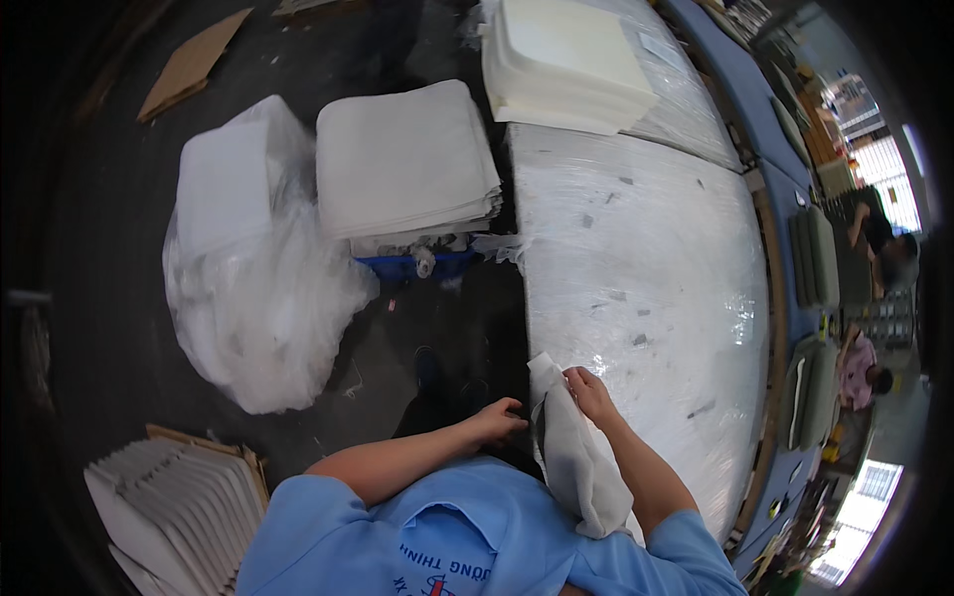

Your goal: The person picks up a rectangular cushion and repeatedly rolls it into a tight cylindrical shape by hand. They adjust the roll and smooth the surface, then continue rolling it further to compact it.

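A light grey fabric piece with a white edge hangs in front of my body, beside the wrapped stack's near left corner. My right hand is closed on its upper edge, close to a white tip that sticks up. Just left of the cloth, my left hand has its fingers partly curled and apart, with no object visible in it. A small gap seems to separate that hand from the fabric. The underside of the cloth is hidden.
A film-wrapped white slab lies on my right, with cream foam sheets beyond. Ahead are stacked white pads over a blue crate and a plastic-bagged bundle. More pads stand lower left. People sit far right.
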The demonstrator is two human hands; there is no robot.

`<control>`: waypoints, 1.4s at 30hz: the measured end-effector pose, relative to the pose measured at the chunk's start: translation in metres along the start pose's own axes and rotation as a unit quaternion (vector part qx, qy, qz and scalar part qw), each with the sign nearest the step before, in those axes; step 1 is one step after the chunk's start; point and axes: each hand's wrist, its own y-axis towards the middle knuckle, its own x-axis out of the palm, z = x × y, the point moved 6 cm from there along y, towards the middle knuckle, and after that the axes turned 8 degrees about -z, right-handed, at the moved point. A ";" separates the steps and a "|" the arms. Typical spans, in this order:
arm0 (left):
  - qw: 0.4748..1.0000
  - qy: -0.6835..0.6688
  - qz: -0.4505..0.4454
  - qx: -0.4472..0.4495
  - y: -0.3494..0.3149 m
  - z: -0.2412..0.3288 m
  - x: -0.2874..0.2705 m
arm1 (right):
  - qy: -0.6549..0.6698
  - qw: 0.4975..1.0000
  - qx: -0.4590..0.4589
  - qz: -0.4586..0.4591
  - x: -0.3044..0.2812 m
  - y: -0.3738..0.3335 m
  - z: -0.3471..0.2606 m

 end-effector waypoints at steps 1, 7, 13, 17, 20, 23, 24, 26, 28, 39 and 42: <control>0.999 0.002 -0.019 0.035 0.015 -0.003 0.018 | 0.015 0.999 0.043 -0.006 -0.012 -0.004 0.007; 0.963 0.044 0.076 0.253 0.064 -0.008 0.018 | -0.011 0.998 0.060 -0.020 -0.001 0.022 -0.018; 0.941 0.020 0.225 0.251 0.055 0.003 0.014 | -0.003 1.000 0.025 -0.017 -0.006 0.030 -0.018; 0.919 -0.045 0.244 0.308 0.056 -0.002 0.014 | 0.061 0.997 0.053 -0.006 -0.005 0.032 -0.016; 0.907 -0.062 0.274 0.314 0.059 0.002 0.011 | 0.048 0.998 0.039 -0.022 -0.006 0.037 -0.019; 0.890 -0.087 0.313 0.321 0.064 0.007 0.021 | 0.045 0.998 0.051 -0.015 -0.012 0.041 -0.016; 0.883 -0.094 0.324 0.327 0.064 0.011 0.023 | 0.038 0.998 0.047 -0.008 -0.013 0.044 -0.016; 0.866 -0.052 0.342 0.361 0.062 0.022 0.027 | 0.026 0.999 0.041 0.008 -0.018 0.048 -0.014; 0.855 -0.022 0.358 0.375 0.060 0.026 0.028 | 0.047 0.995 0.082 -0.019 -0.009 0.049 -0.025; 0.889 0.050 0.351 0.291 0.079 0.042 0.018 | -0.034 0.998 0.052 0.007 -0.020 0.054 -0.033; 0.880 0.052 0.383 0.276 0.086 0.054 0.007 | -0.073 0.996 0.045 0.004 -0.015 0.064 -0.037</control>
